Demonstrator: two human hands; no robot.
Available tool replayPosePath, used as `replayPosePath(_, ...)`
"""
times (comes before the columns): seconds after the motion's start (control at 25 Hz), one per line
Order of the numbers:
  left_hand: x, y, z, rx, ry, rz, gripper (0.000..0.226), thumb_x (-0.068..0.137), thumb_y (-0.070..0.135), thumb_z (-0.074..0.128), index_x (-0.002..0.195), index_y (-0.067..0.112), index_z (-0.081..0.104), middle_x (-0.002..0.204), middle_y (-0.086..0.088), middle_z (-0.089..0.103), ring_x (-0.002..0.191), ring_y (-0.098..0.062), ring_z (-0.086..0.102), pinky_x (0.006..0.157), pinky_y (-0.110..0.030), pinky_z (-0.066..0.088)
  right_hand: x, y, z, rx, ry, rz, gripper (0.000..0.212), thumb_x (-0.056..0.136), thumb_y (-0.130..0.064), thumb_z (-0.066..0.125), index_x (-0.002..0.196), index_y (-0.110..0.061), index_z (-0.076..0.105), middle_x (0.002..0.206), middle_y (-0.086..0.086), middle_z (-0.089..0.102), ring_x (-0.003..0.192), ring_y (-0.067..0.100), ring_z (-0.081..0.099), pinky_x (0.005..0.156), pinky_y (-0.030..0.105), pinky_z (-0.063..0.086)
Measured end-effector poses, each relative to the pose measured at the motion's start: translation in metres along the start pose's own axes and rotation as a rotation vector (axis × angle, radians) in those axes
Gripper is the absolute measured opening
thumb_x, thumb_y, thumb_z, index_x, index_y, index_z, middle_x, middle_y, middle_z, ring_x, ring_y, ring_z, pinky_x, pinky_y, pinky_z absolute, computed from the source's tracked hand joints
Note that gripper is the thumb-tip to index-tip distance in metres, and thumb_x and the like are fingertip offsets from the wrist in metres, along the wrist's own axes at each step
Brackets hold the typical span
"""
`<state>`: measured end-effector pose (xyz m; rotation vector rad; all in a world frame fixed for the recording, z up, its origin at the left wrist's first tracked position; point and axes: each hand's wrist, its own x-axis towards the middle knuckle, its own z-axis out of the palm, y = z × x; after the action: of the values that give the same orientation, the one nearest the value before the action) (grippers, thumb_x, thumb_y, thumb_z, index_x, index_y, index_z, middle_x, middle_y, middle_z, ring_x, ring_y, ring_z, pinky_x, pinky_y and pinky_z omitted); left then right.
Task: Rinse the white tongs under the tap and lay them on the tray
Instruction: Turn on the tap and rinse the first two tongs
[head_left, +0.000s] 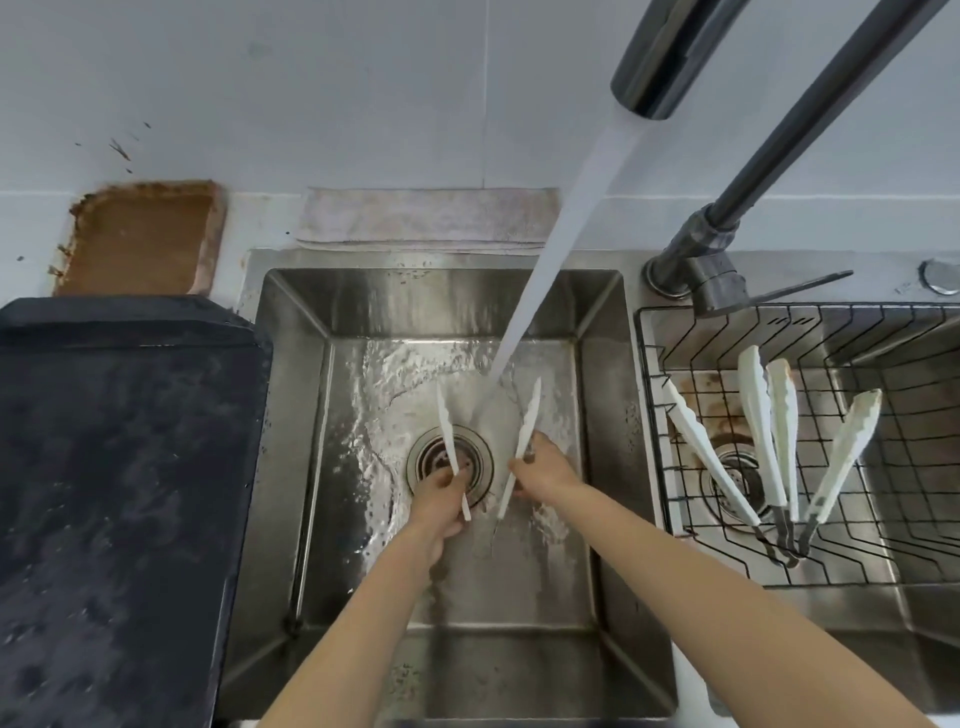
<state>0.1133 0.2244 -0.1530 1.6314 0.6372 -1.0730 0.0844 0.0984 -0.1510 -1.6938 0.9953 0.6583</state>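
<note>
At a steel double sink (291, 415) below a white wall, left hand (441, 499) and right hand (540, 470) each clamp one arm of the white tongs (527, 431) at frame centre under the tap (660, 67); seemingly three more tongs (763, 441) fill the rack (883, 519), right.

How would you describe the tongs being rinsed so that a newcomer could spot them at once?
Find the left steel sink, where the water stream falls. Above its drain, the left hand and right hand hold the white tongs spread apart. Unlike the tongs in the wire basket, these are gripped.
</note>
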Motion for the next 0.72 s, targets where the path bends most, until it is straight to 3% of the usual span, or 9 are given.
replayPosePath(0.16,0.014,-0.009,0.003,0.28,0.079,0.103,0.039,0.094,0.013,0.048,0.133,0.008,0.049,0.121,-0.014,0.062,0.105,-0.029,0.059,0.096,-0.04,0.048,0.004,0.008,0.007,-0.047,-0.025,0.014,0.052,0.09,-0.019,0.047,0.14,-0.017,0.034,0.137,0.009,0.053,0.124,0.029,0.049,0.104,0.031,0.04)
replayPosePath(0.28,0.019,-0.008,0.006,0.326,0.042,0.119,0.052,0.091,0.009,0.05,0.141,0.016,0.039,0.127,-0.013,0.06,0.116,-0.032,0.057,0.101,-0.045,0.046,0.007,0.013,0.006,-0.049,-0.041,0.003,0.052,0.089,-0.02,0.047,0.139,-0.02,0.036,0.137,0.007,0.053,0.124,0.027,0.048,0.096,0.024,0.037)
replayPosePath(0.44,0.02,-0.008,0.004,0.256,0.004,0.078,0.048,0.093,0.004,0.044,0.14,0.014,0.041,0.127,-0.016,0.059,0.119,-0.034,0.055,0.104,-0.047,0.043,0.01,0.018,0.005,-0.043,-0.047,-0.014,0.049,0.09,-0.02,0.045,0.138,-0.017,0.038,0.137,0.008,0.053,0.125,0.026,0.048,0.099,0.027,0.038)
replayPosePath(0.52,0.019,-0.006,0.003,0.205,-0.046,0.048,0.04,0.094,0.004,0.041,0.134,0.008,0.046,0.128,-0.019,0.058,0.117,-0.033,0.055,0.101,-0.048,0.044,0.008,0.02,0.005,-0.045,-0.04,-0.018,0.047,0.09,-0.02,0.045,0.136,-0.016,0.04,0.136,0.009,0.053,0.125,0.027,0.048,0.099,0.027,0.038)
replayPosePath(0.6,0.012,0.0,0.002,0.149,-0.094,0.014,0.036,0.096,0.004,0.039,0.131,0.003,0.047,0.124,-0.02,0.059,0.105,-0.03,0.058,0.087,-0.039,0.052,0.006,0.019,0.005,-0.057,-0.033,-0.022,0.042,0.09,-0.021,0.043,0.132,-0.014,0.042,0.123,0.007,0.059,0.117,0.027,0.051,0.087,0.024,0.04)
replayPosePath(0.68,0.002,0.007,0.0,0.164,-0.107,-0.007,0.038,0.097,0.005,0.037,0.133,0.001,0.045,0.103,-0.019,0.061,0.086,-0.024,0.057,0.069,-0.026,0.048,0.0,0.015,0.002,-0.131,-0.028,-0.045,0.033,0.092,-0.019,0.04,0.125,-0.014,0.043,0.096,-0.001,0.058,0.105,0.023,0.051,0.068,0.021,0.039)
replayPosePath(0.72,-0.002,0.011,-0.001,0.198,-0.094,0.003,0.039,0.097,0.006,0.037,0.136,0.002,0.043,0.093,-0.015,0.059,0.079,-0.022,0.056,0.065,-0.025,0.047,-0.004,0.012,-0.001,-0.171,-0.028,-0.062,0.031,0.092,-0.019,0.038,0.123,-0.014,0.042,0.096,0.0,0.058,0.106,0.024,0.051,0.069,0.022,0.04)
